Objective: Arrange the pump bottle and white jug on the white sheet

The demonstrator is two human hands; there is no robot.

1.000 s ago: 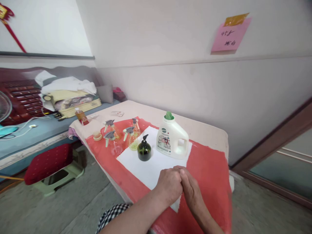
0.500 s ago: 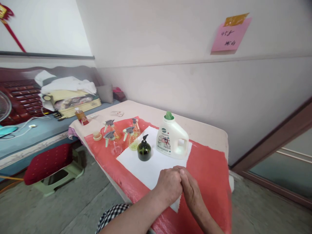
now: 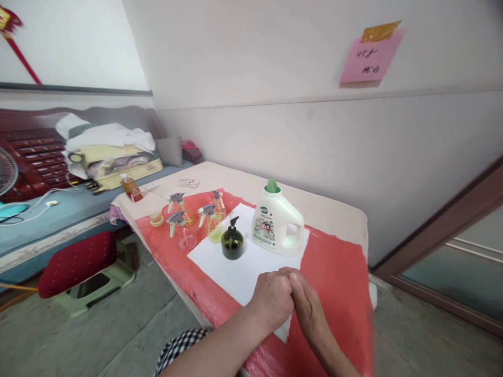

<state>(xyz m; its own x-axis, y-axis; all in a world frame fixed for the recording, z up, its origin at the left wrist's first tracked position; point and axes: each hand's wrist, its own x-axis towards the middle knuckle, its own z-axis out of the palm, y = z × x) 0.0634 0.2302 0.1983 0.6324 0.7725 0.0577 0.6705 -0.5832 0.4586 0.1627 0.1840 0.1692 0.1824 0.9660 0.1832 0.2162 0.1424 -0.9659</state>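
My left hand (image 3: 274, 297) is a closed fist, back of the hand upward, over the near edge of a white sheet (image 3: 220, 272). Pressed against it from the right is my right hand (image 3: 308, 298), closed too, with the thumb on top. I see no object in either hand; the palms are hidden. Beyond them stands a white jug (image 3: 291, 214) with a handle, a picture label and a green piece in its mouth. Left of the jug, a dark green pump bottle (image 3: 232, 245) with a black pump stands upright on the same sheet.
Several clear spray bottles (image 3: 186, 238) with grey-and-white triggers stand left on the red cover (image 3: 334, 272). A roll of tape (image 3: 156, 220) lies near them. An amber bottle (image 3: 131, 188) stands at the table's far left corner. A red-topped stool (image 3: 78, 262) is on the floor.
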